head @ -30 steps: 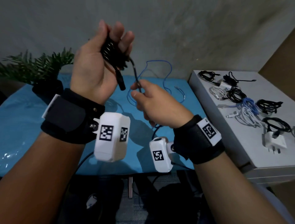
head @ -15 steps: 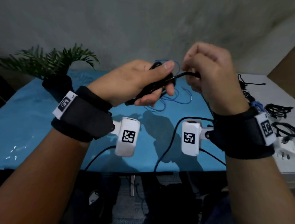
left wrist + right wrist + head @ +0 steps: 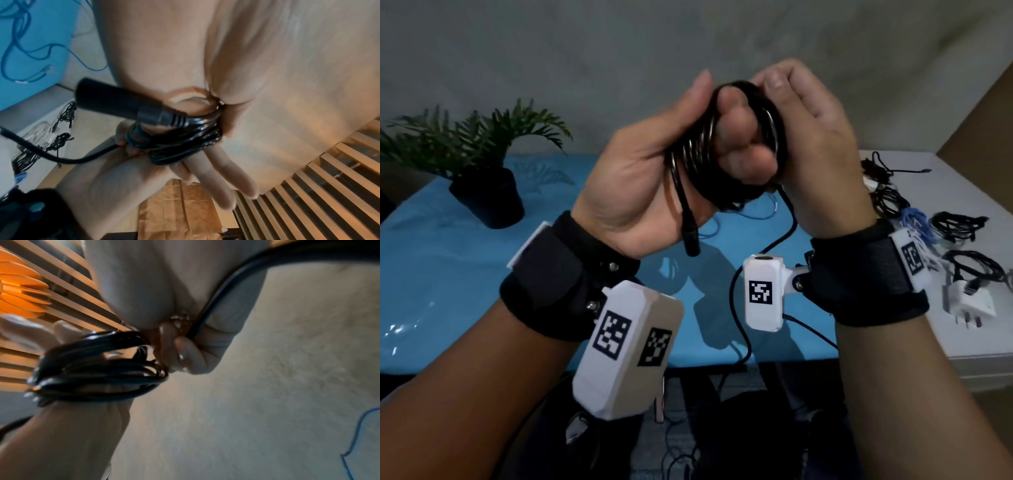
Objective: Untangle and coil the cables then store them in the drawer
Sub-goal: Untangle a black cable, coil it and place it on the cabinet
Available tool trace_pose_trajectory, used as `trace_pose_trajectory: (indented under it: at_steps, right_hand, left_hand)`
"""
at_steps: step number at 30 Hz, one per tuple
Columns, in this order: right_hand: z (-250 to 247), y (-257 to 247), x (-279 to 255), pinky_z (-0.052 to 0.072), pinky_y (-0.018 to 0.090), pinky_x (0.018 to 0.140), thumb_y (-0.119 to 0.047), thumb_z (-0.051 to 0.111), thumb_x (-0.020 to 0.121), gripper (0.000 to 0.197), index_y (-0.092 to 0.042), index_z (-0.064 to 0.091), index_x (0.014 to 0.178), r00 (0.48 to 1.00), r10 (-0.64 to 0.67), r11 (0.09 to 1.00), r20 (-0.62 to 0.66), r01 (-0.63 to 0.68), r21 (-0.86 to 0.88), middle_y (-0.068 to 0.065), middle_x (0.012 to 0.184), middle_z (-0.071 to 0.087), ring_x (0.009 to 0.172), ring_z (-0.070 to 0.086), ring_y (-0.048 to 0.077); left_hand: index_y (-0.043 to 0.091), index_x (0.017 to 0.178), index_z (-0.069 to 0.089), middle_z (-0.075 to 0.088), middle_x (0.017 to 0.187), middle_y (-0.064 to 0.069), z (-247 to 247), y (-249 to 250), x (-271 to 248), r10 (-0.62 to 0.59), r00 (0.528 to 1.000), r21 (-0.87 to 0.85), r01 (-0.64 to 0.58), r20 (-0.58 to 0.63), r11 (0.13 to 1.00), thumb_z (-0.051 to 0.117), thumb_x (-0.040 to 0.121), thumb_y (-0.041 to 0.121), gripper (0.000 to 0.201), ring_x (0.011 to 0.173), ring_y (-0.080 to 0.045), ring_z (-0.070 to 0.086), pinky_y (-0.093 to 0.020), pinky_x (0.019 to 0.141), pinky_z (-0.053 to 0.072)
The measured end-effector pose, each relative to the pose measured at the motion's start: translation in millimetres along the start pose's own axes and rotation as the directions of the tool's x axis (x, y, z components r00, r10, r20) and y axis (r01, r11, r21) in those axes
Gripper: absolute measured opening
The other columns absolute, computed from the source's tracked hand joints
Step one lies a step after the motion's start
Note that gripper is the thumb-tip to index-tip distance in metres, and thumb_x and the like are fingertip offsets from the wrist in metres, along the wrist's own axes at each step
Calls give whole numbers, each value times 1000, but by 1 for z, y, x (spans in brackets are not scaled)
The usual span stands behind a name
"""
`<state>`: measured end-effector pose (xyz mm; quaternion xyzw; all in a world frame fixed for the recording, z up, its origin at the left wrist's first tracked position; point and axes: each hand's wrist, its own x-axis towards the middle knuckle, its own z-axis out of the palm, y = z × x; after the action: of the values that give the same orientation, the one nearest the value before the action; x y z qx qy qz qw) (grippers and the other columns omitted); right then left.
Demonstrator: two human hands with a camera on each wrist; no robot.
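Both hands have come up higher and closer together since half a second ago; left palm now turned up toward the head camera, more loops on it. Left hand (image 3: 654, 178) has the black cable (image 3: 698, 154) wound round its fingers (image 3: 224, 175), thumb up beside the coil, so it's gripping the coil. One plug (image 3: 690, 240) hangs off the coil down past the left palm; in the left wrist view that plug (image 3: 127, 104) fills the middle and blocks part of the coil. Right hand (image 3: 815, 150) is curled against the right side of the coil, pinching the loose run of the same cable (image 3: 207, 316); that run drops below the hands, over the front edge of the blue worktop (image 3: 448, 274). Hands and coil are held in the air above the worktop, touching nothing on it. Behind them a blue cable (image 3: 722, 226) lies loose on the worktop, mostly hidden by the hands. Potted plant (image 3: 482, 164) at back left, well apart. White cabinet (image 3: 962, 342) to the right carries several bundled cables (image 3: 955, 226) in black, white and blue plus a white charger (image 3: 969, 305); right wrist covers part of that lot. Can't tell where the drawer is from these views.
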<state>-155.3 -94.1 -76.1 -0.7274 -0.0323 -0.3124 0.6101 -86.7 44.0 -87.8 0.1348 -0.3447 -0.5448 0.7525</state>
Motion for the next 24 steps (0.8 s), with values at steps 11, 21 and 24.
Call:
trace_pose_trajectory:
  at_steps: [11,21,24]
  right_hand:
    - [19,21,-7,35,23,42,-27,48,107,19,-12,60,109,920,284,920,269,-183,-346,-5,54,44,39,40,8]
    - [17,21,-9,58,49,70,-18,53,100,26,0,63,84,828,408,819,384,-146,-555,4,65,67,57,68,21]
    - [11,20,-6,52,43,54,-17,56,93,24,-7,68,76,858,405,790,316,-155,-593,4,59,62,50,57,17]
  left_hand:
    - [4,106,60,77,98,-3,-20,22,10,598,734,553,-368,-321,748,29,112,25,38,96,-19,73,-29,89,52]
    - [4,116,54,73,93,-9,-35,2,8,648,762,911,283,-22,-301,40,107,32,32,86,-28,71,-39,76,50]
    - [6,88,51,66,87,-23,-34,9,6,482,842,658,508,-242,-556,46,106,33,33,87,-44,60,-36,66,26]
